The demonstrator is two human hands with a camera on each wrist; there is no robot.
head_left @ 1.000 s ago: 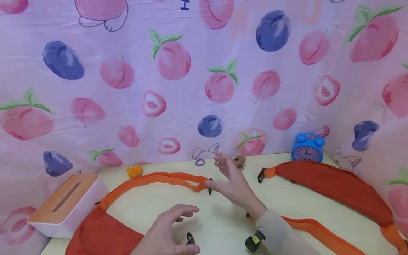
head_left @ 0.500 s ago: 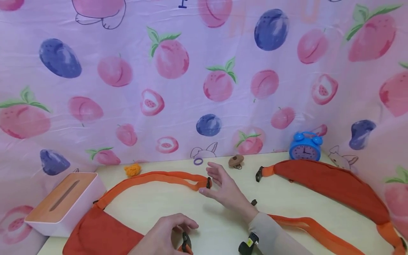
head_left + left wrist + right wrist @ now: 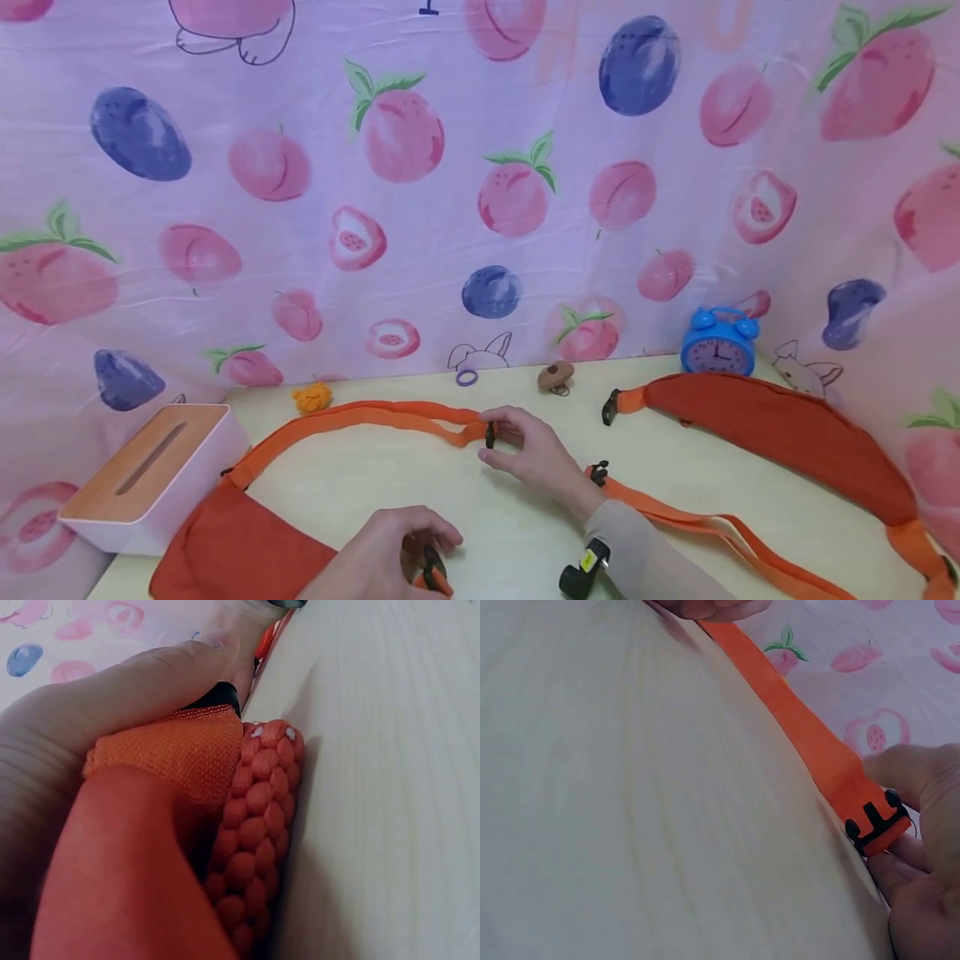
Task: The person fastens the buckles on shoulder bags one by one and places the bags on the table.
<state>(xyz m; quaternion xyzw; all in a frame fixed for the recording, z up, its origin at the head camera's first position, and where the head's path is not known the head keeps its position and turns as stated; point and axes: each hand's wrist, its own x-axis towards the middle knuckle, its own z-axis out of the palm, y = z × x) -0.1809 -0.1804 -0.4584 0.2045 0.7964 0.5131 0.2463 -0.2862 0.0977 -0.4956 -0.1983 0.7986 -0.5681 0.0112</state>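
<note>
A dark orange waist bag (image 3: 240, 542) lies at the left, its orange strap (image 3: 360, 412) curving away across the table. My left hand (image 3: 382, 550) grips the bag's short strap end with a black buckle (image 3: 433, 562); in the left wrist view the thumb lies over the orange webbing (image 3: 172, 754). Beside it there is a braided orange piece with white spots (image 3: 259, 825). At the long strap's far end, my right hand (image 3: 536, 458) has its thumb and fingers curled round the pronged buckle (image 3: 877, 821). The right fingertips are partly hidden.
A second waist bag (image 3: 780, 442) lies at the right, with its loose strap (image 3: 697, 521) nearer. Behind stand a blue alarm clock (image 3: 717, 346), a brown trinket (image 3: 556, 377), a purple ring (image 3: 467, 377) and a yellow ball (image 3: 312, 397). A tissue box (image 3: 150, 475) stands at left.
My right hand has come down and its fingers have drawn in round the strap's buckle. My left hand has lowered slightly and taken hold of the short strap end.
</note>
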